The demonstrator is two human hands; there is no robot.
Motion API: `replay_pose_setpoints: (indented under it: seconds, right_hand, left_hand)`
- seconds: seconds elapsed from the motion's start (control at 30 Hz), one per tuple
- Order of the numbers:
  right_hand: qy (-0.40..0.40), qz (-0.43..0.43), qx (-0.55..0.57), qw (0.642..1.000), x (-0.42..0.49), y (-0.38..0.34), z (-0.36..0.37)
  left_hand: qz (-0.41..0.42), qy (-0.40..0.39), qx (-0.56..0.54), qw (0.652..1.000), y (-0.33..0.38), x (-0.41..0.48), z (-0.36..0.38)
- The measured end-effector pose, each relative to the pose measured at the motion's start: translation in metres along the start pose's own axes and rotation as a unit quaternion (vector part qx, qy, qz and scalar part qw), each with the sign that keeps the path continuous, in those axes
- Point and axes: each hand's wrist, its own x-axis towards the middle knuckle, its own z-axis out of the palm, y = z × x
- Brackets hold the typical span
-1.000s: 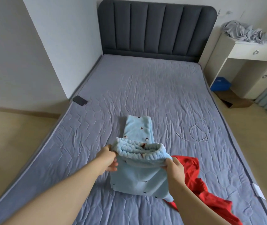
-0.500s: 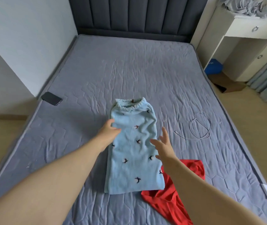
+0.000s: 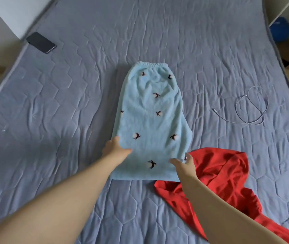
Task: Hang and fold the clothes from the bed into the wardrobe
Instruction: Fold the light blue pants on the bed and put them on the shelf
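Slid nearer the hem, left hand [image 3: 116,147] and right hand [image 3: 184,163] each pinch a side edge of the folded light-blue pants [image 3: 150,111] on the bed [image 3: 66,103], red garment [image 3: 219,168] alongside.

Soft even daylight, faint shadows – slight motion blur throughout, wide-angle bending at frame edges, no glare.

A dark phone [image 3: 41,42] lies at upper left, a looped white cable [image 3: 249,123] at right, a blue object [image 3: 281,29] beyond.
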Motion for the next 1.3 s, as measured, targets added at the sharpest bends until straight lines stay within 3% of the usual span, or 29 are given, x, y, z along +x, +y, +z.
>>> replay_pose_setpoints:
  seconds: [0.13, 0.3, 0.4, 0.6, 1.0, 1.3]
  right_hand:
    - [0.032, 0.032, -0.013, 0.999, 0.031, 0.035, 0.013]
    - [0.015, 0.030, -0.019, 0.999, 0.056, 0.065, 0.027]
    - [0.031, 0.035, -0.064, 0.997, 0.059, 0.078, 0.032]
    - [-0.002, 0.052, -0.012, 0.999, 0.049, 0.075, 0.028]
    - [-0.062, 0.146, 0.175, 0.972, -0.076, -0.001, -0.012]
    - [-0.087, 0.106, 0.202, 0.970, -0.210, -0.053, -0.083]
  left_hand:
    - [-0.061, 0.012, -0.054, 0.997, -0.036, 0.021, 0.030]
    - [-0.135, -0.023, -0.154, 0.979, -0.068, 0.034, 0.054]
    - [-0.124, -0.040, -0.209, 0.969, -0.083, 0.038, 0.062]
    - [-0.135, -0.093, -0.238, 0.957, -0.081, 0.030, 0.051]
    - [-0.101, -0.047, -0.229, 0.967, -0.045, -0.061, -0.044]
    - [-0.065, -0.045, -0.336, 0.939, -0.011, -0.200, -0.123]
